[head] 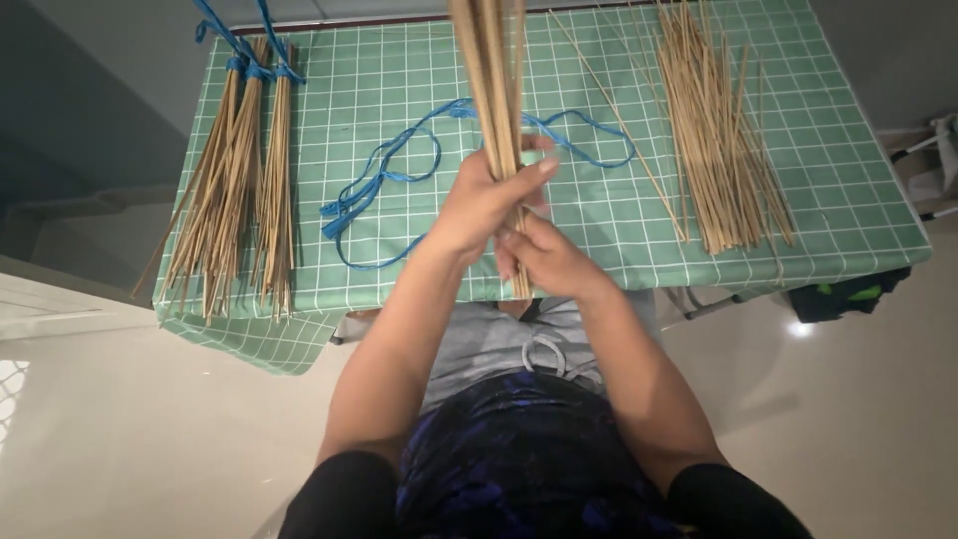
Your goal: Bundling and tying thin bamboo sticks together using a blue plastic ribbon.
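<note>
Both hands meet at the near edge of the table [858,200], forearms angling in from either side. The left hand [484,205] wraps the bundle of sticks [494,90] higher up, thumb laid across it; the right hand [544,258] closes on the bundle's near end just below, so the two hands touch. The bundle's long axis runs near to far, its far end pointing away past the top of the view. Blue strings [384,185] lie looped on the green checked cloth just left of the hands. Loose sticks [714,140] lie to the right, and tied bundles [239,170] lie far left, both also lengthwise near to far.
</note>
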